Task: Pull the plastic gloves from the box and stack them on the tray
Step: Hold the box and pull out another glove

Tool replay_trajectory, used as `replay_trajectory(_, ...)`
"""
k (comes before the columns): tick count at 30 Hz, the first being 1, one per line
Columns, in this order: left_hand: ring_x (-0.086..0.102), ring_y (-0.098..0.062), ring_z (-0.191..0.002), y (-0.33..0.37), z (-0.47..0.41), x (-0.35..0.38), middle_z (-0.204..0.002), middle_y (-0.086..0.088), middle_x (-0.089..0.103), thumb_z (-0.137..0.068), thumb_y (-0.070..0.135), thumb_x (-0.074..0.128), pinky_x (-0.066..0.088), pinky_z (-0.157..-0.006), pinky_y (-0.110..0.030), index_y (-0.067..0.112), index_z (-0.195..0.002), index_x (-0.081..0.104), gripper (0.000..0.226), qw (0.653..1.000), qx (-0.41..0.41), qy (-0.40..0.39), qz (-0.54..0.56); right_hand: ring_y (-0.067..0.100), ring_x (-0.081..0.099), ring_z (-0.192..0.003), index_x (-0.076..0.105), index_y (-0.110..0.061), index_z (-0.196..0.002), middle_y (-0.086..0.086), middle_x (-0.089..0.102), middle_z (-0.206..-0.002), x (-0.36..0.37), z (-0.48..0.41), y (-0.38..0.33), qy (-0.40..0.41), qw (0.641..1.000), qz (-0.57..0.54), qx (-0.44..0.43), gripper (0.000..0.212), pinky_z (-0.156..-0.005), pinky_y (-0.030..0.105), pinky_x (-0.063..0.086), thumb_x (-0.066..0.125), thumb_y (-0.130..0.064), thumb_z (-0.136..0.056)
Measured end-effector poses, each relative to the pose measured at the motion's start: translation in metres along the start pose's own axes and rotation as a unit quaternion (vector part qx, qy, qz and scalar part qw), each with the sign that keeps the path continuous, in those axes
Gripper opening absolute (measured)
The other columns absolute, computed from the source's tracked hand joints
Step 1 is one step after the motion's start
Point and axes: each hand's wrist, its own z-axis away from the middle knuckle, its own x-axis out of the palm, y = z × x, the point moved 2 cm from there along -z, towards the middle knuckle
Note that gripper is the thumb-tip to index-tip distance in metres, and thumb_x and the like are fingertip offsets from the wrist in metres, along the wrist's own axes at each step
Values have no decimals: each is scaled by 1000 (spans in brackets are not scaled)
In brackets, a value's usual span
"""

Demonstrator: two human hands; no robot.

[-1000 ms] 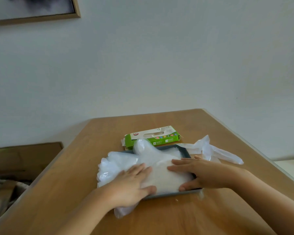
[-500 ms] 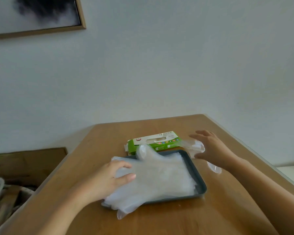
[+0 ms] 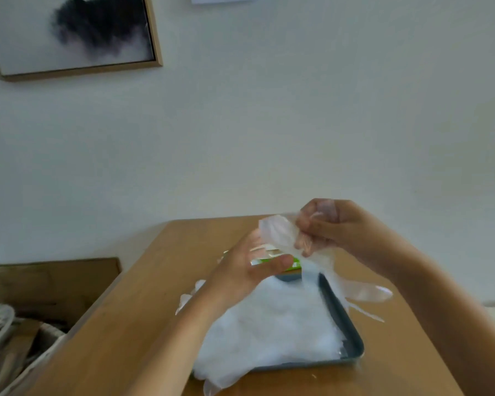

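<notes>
At far left a framed picture (image 3: pixel 69 35) hangs on the wall, with clutter (image 3: pixel 3 338) low beside the wooden table (image 3: pixel 120 324). The left hand (image 3: pixel 246 271) is raised over the table, its fingers loose and holding nothing; whether they touch the held glove is too blurred to tell. Behind it shows a bit of the green box (image 3: pixel 294 264), at the tray's far edge. The glove stack (image 3: pixel 269 332) lies on the grey tray (image 3: pixel 347 328), spilling over its left and near edges. The right hand (image 3: pixel 325 228), raised above the tray's far right corner, clutches one glove (image 3: pixel 279 234), which hangs to the right.
</notes>
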Motion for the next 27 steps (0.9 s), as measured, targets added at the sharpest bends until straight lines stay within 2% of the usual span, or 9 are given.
replay_trajectory(5, 68, -10, -96, 4, 4, 3, -98, 4, 75, -64, 47, 79, 47, -84, -24, 24, -99, 74, 42, 996, 33, -14, 77, 19, 65, -63, 64, -5, -81, 13, 66, -73, 7, 8, -17, -25, 992, -122, -11, 14, -64, 23, 54, 56, -15, -84)
replay_trajectory(9, 60, -45, -98, 3, 6, -9, -112, -30, 63, -65, 48, 80, 39, -89, -47, 10, -102, 72, 54, 991, 25, -23, 132, 17, 69, -73, 62, -5, -81, 9, 66, -72, -8, 4, -6, 7, 981, -194, 25, 17, -63, 21, 54, 50, -12, -91)
replay_trajectory(10, 59, -44, -93, 4, 7, -13, -112, -29, 64, -65, 46, 79, 40, -89, -47, 12, -98, 74, 48, 989, 32, -36, 143, 16, 69, -74, 63, -4, -83, 9, 67, -73, -11, 3, -2, 13, 980, -197, 38, 16, -64, 21, 55, 51, -13, -89)
replay_trajectory(13, 60, -12, -66, 8, 10, -24, -82, -12, 72, -64, 30, 74, 43, -66, -16, 15, -66, 74, 16, 984, 37, -64, 162, 14, 68, -73, 67, -5, -86, 9, 70, -82, -19, 2, 10, 5, 982, -171, 77, 14, -67, 22, 55, 59, -16, -84)
replay_trajectory(17, 59, -12, -56, 11, 13, -37, -54, 1, 54, -61, 32, 74, 40, -66, -23, 24, -57, 69, 11, 986, 23, -79, 147, 21, 68, -94, 73, -9, -100, 10, 71, -100, -23, 4, 8, -67, 987, -104, 103, 37, -81, 25, 55, 74, -37, -77)
replay_trajectory(19, 47, -8, -46, 12, 13, -42, -54, 1, 44, -69, 22, 78, 44, -55, -21, 22, -72, 73, 5, 988, -7, -88, 125, 23, 68, -101, 68, -7, -113, 14, 70, -109, -21, 2, 5, -87, 986, -71, 121, 61, -84, 26, 55, 78, -48, -70)
replay_trajectory(23, 39, -4, -43, 8, 3, -57, -60, -1, 45, -73, 28, 80, 43, -43, -18, 7, -102, 66, 39, 993, -66, -89, 32, 12, 64, -64, 68, -4, -104, 6, 72, -83, 11, -2, 6, -55, 990, 12, 133, 44, -60, 16, 51, 69, -37, -74)
replay_trajectory(25, 44, -5, -43, 7, -1, -68, -57, 2, 49, -65, 39, 79, 41, -42, -15, 14, -90, 71, 37, 989, -84, -117, -18, 11, 58, -52, 68, -2, -94, 2, 68, -67, 28, -1, 13, -37, 989, 10, 141, 36, -54, 18, 50, 68, -31, -72)
replay_trajectory(27, 37, -2, -37, 9, -3, -79, -50, 5, 42, -72, 27, 81, 37, -40, -11, 14, -75, 71, 17, 985, -100, -136, -21, 12, 55, -47, 66, -4, -87, 1, 65, -61, 41, 1, 20, -30, 987, -6, 157, 19, -52, 21, 52, 67, -22, -81)
